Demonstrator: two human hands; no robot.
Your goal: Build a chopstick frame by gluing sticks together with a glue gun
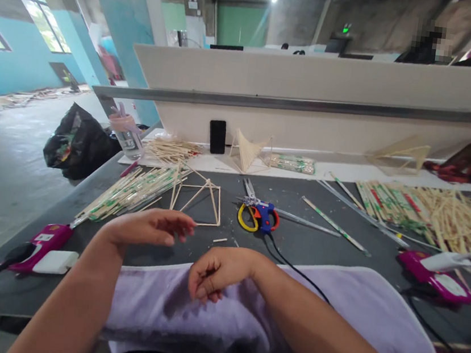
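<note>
My left hand hovers just in front of a small frame of thin wooden sticks, its fingers apart and holding nothing. Over the near edge of the lilac cloth, my right hand is curled closed, with nothing showing in it. Beyond it on the grey table lie scissors with yellow handles and a blue-and-orange glue gun with a black cord; they overlap. A short piece of stick lies between my hands and the frame.
Packaged chopsticks lie left; more wrapped and loose sticks spread right. A finished stick model, a black phone and a cup stand along the back. Magenta power strips sit at both sides. A white partition rises behind.
</note>
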